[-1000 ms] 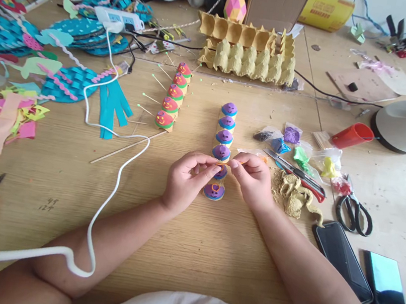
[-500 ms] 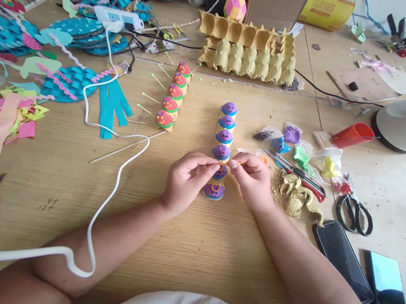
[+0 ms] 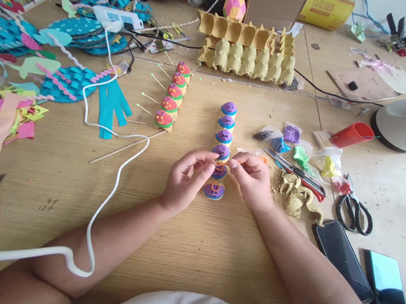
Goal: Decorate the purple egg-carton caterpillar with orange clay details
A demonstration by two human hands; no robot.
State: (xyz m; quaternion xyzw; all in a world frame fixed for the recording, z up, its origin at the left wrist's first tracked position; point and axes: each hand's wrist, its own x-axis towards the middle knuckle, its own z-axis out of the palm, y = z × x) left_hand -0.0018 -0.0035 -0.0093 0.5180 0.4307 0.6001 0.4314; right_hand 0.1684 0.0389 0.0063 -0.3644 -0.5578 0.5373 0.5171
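Observation:
A row of egg-carton cups [image 3: 224, 137], covered in purple and blue clay with small faces, runs away from me down the middle of the table. The nearest cup [image 3: 214, 191] carries an orange loop on top. Over the second-nearest cup [image 3: 219, 172], my right hand [image 3: 254, 177] pinches a thin orange clay strand between thumb and forefinger. My left hand [image 3: 190, 175] is just left of that cup, its thumb and forefinger slightly apart with nothing visible between them. The strand's free end [image 3: 220, 164] lies near the left fingertips, partly against the purple clay.
A red and green cup row [image 3: 172, 97] with pins stands to the left. Bags of coloured clay [image 3: 302, 157], a utility knife [image 3: 304, 177], black-handled scissors [image 3: 354, 213] and a phone [image 3: 342, 259] lie at right. A white cable [image 3: 117, 175] crosses the left side. Egg cartons [image 3: 253, 62] sit behind.
My left thumb and forefinger have parted and drawn slightly left, off the orange strand. The right hand has hardly moved and keeps its pinch.

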